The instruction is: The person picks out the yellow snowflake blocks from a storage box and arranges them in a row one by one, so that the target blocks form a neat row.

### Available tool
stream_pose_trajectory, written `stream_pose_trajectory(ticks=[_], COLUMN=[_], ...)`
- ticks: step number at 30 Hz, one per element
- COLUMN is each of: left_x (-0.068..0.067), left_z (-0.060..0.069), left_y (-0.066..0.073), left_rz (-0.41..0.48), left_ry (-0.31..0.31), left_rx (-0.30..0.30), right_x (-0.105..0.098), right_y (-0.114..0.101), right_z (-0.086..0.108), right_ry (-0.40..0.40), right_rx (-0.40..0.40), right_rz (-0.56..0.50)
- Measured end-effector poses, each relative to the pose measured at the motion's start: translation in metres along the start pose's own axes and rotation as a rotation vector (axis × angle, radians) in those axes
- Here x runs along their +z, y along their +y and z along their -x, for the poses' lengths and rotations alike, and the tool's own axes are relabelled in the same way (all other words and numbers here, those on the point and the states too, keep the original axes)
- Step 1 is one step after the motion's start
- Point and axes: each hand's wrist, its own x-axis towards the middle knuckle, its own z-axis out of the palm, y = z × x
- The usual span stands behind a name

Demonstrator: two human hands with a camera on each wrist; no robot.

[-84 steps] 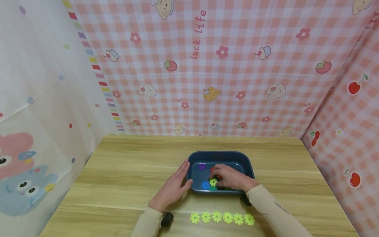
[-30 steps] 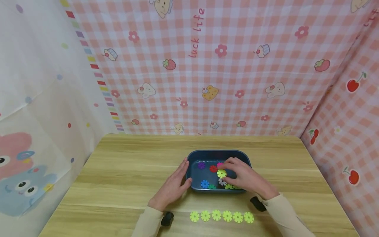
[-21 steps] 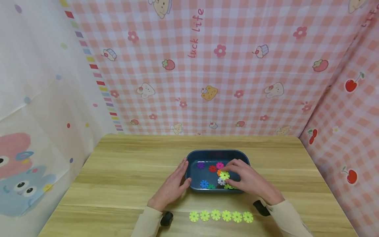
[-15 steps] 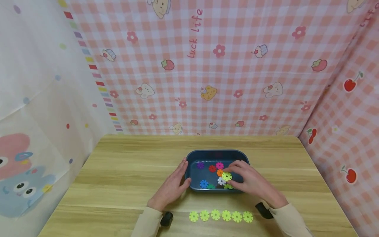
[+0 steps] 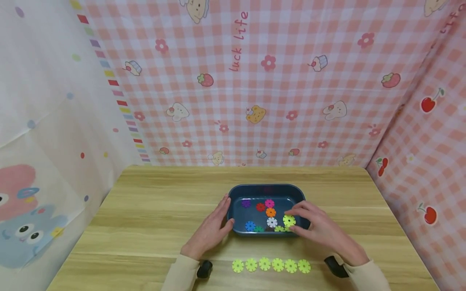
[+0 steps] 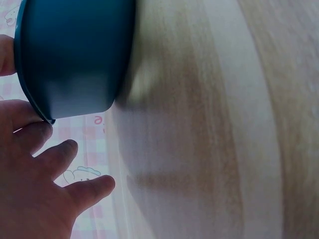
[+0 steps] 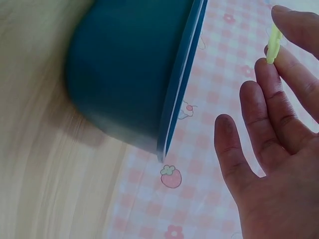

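Observation:
In the head view, my right hand (image 5: 320, 226) pinches a yellow-green notched disc (image 5: 289, 220) over the right end of a dark blue bin (image 5: 267, 234). The right wrist view shows that disc (image 7: 273, 44) edge-on between thumb and fingertips, beyond the bin's rim. My left hand (image 5: 209, 231) touches the bin's left end with extended fingers; in the left wrist view some fingers lie against the rim and others are spread apart. Inside the bin are purple (image 5: 246, 203), pink, red, orange (image 5: 270, 212), white (image 5: 272, 222), blue and green discs, with yellow-green ones partly hidden by the front wall.
A row of several yellow-green discs (image 5: 264, 264) lies on the wooden table (image 5: 167, 202) in front of the bin. Checked pink cloth (image 5: 233, 101) hangs behind the table and at its right; a pale cloth hangs at the left.
My right hand came up from among the discs in the bin with a yellow-green disc and moved right with it, uncovering the orange and white discs. The left hand stays against the bin.

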Motion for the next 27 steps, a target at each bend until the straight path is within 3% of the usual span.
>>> stream_pose_trajectory(ticks=[5, 10, 27], left_x=[0.001, -0.001, -0.001], left_z=[0.000, 0.000, 0.000], left_y=[0.001, 0.001, 0.000], left_rz=[0.009, 0.010, -0.004], left_ry=[-0.006, -0.002, -0.010], left_rx=[0.003, 0.003, -0.006], right_x=[-0.006, -0.009, -0.012], right_y=[0.002, 0.006, 0.007], right_z=[0.010, 0.019, 0.045], right_ry=[0.005, 0.044, 0.109], right_rx=[0.033, 0.004, -0.022], right_rz=[-0.031, -0.028, 0.057])
